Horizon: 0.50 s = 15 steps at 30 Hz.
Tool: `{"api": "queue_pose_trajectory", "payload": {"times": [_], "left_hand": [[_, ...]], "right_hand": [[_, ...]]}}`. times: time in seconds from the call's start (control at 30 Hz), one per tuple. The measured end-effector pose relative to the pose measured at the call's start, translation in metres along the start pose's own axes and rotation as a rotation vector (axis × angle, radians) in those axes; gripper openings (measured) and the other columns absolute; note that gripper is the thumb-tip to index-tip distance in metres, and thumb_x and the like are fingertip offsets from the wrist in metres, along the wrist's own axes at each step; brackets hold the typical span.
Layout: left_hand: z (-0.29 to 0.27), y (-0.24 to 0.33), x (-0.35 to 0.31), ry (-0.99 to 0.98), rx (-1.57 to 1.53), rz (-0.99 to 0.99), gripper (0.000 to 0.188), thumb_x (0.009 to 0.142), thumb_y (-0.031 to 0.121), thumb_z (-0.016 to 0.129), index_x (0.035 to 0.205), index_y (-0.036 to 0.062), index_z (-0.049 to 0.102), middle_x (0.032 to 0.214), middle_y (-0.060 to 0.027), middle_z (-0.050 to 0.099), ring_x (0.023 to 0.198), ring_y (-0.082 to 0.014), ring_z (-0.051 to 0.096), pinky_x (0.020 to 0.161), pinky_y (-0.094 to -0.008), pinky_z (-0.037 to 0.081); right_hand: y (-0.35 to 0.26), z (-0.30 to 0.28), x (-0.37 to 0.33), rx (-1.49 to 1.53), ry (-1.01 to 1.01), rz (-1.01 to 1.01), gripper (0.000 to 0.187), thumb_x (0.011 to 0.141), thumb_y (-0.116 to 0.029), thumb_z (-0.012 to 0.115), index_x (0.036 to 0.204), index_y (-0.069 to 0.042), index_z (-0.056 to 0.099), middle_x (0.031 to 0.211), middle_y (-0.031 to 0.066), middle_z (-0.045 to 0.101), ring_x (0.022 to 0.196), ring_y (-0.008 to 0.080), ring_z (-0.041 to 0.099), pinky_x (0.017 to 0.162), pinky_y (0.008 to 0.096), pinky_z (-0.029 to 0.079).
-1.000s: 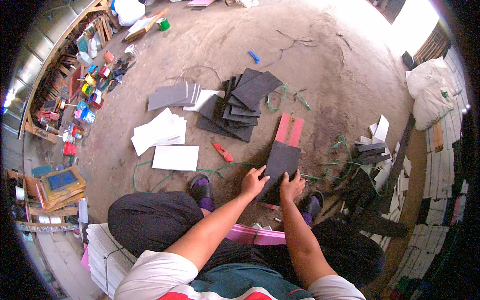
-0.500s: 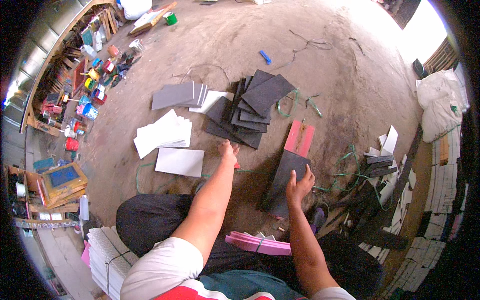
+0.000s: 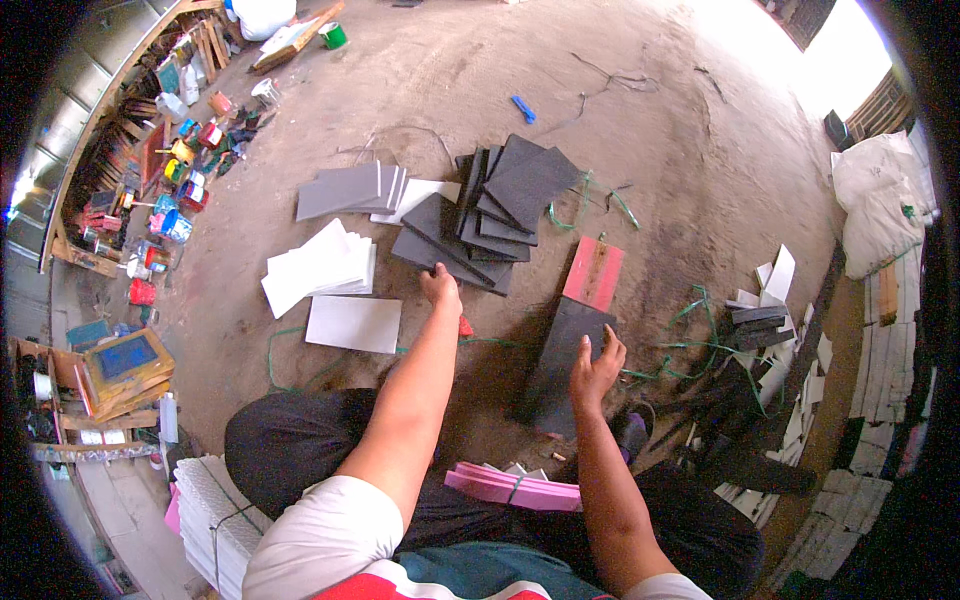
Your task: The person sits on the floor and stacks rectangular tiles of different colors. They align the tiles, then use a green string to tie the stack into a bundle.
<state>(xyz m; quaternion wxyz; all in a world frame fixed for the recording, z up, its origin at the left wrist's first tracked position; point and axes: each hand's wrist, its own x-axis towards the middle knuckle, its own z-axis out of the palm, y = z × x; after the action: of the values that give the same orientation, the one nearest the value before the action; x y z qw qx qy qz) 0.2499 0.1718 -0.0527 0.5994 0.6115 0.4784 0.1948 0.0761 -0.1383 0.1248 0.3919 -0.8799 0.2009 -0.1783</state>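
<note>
My left hand (image 3: pixel 441 288) is closed at the near edge of a black rectangular sheet (image 3: pixel 432 226), its fingertips on the sheet's rim. That sheet lies at the lower left of a fanned pile of black sheets (image 3: pixel 528 185). My right hand (image 3: pixel 597 370) lies with fingers apart on the right edge of another black sheet (image 3: pixel 562 350). This one sits lengthwise before me, with a red board (image 3: pixel 594 272) showing past its far end. A small red object (image 3: pixel 465 327) is on the ground beside my left wrist.
White sheets (image 3: pixel 318 262) and grey sheets (image 3: pixel 340 192) lie left of the pile. Green straps (image 3: pixel 690 345) and offcuts (image 3: pixel 765 310) are at right. A pink bundle (image 3: pixel 510 486) is near my lap. Paint cans (image 3: pixel 175 222) line the left; a blue tool (image 3: pixel 523 109) lies farther out.
My left hand has moved slightly left and away from me, up to the black sheet's near edge. That sheet has shifted a little left. My right hand stays on its sheet.
</note>
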Motion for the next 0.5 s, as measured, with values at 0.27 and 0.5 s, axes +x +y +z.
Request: {"api": "queue_pose_trajectory", "payload": {"times": [0.27, 0.5], "left_hand": [[-0.083, 0.113, -0.086, 0.262, 0.266, 0.484, 0.038, 0.106, 0.030, 0.047, 0.118, -0.0043, 0.059, 0.108, -0.0280, 0.068, 0.101, -0.0464, 0.064, 0.087, -0.0516, 0.049], [-0.099, 0.124, -0.109, -0.249, -0.015, 0.573, 0.035, 0.106, 0.029, 0.052, 0.101, -0.0034, 0.065, 0.087, -0.0090, 0.067, 0.082, -0.0159, 0.058, 0.078, -0.0363, 0.048]], "right_hand": [[0.010, 0.002, -0.003, 0.016, 0.021, -0.073, 0.037, 0.095, -0.022, 0.068, 0.126, -0.004, 0.061, 0.113, 0.0152, 0.062, 0.110, 0.0330, 0.060, 0.096, 0.0426, 0.048], [-0.020, 0.006, -0.001, 0.318, -0.217, -0.076, 0.039, 0.094, -0.027, 0.070, 0.125, -0.004, 0.063, 0.114, 0.0173, 0.065, 0.109, 0.0348, 0.061, 0.099, 0.0432, 0.047]]}}
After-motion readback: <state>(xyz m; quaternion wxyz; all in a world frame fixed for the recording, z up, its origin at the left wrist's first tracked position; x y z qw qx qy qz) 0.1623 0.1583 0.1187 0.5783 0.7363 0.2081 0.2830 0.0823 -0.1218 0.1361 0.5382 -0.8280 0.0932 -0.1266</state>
